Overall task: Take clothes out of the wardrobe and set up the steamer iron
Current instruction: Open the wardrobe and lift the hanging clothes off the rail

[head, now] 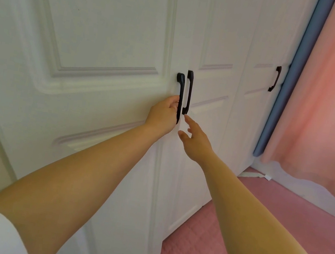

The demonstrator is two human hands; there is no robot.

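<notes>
1. L hand [165, 113] grips the black handle [179, 94] of the left wardrobe door [103, 28], fingers curled behind the bar.
2. R hand [195, 141] reaches w/ fingers spread, holding nothing, fingertip just below the neighbouring handle [188, 91].
3. White wardrobe [226, 37] doors closed; clothes, steamer not visible.
4. Pink curtain [330, 104] at right, pink floor mat [205, 242] below.

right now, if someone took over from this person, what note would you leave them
Left hand: fingers curled round the left door handle.
Right hand: open, fingertips just below the right door handle, not gripping.
Wardrobe doors look closed; no clothes or steamer iron in view.
Done: nothing yet.
Left: open the doors, take clothes out, set up the steamer.
</notes>
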